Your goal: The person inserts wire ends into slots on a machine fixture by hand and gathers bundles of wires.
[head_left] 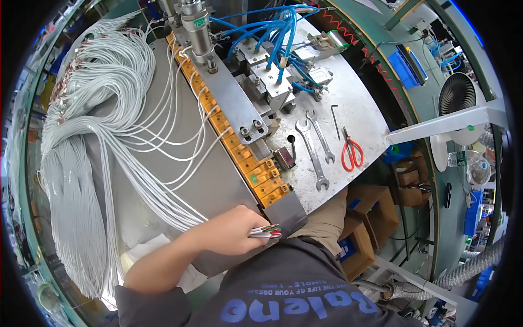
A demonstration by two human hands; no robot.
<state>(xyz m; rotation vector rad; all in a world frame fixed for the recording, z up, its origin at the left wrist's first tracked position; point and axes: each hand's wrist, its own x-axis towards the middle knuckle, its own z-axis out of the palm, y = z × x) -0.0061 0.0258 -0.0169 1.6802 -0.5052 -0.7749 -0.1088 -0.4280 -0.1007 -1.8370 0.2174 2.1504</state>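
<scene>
My left hand (235,231) is closed around a bundle of white cables, at the near end of the orange slotted fixture (250,161). The cable ends (267,231) stick out past my fingers on the right, showing thin red, green and white wires. From my fist the bundle (147,188) runs back to a big heap of white cables (111,60) at the far left. Several single cables (177,131) lead from the heap to slots along the fixture. My right hand does not show.
Beyond the fixture stands a metal press (234,109) with blue air tubes (289,38). On the metal plate right of it lie two wrenches (311,155), a hex key (335,122) and red-handled snips (352,152). Cardboard boxes (381,212) and a fan (457,95) are farther right.
</scene>
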